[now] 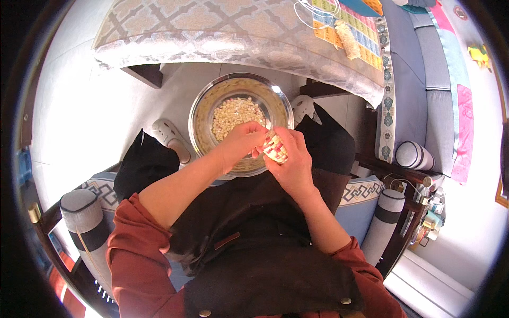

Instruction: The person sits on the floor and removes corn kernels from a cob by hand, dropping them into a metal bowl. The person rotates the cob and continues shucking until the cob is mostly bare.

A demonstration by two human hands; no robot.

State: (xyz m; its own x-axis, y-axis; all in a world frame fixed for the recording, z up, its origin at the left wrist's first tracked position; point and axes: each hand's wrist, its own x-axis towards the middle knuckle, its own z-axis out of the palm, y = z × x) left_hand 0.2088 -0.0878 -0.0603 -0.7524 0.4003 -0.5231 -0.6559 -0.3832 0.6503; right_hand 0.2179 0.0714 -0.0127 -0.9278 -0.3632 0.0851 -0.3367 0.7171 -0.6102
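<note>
An ear of corn (276, 150) with pale yellow and dark red kernels is gripped in my right hand (294, 159), over the near right rim of a metal basin (195, 115). My left hand (247, 137) touches the far left end of the ear with its thumb and fingers, which partly hide that end. Loose corn kernels (234, 115), mostly pale with some reddish ones, cover the bottom of the basin. The basin stands between my feet, and my forearms cover part of its near side.
A table with a patterned cloth (199, 24) lies ahead. On its right are a bare corncob (348, 39), a white cable (318, 16), a colored chart (370, 43) and a blue basket (358, 6). A grey sofa (405, 67) runs along the right. Cylindrical bolsters (81, 206) flank my seat.
</note>
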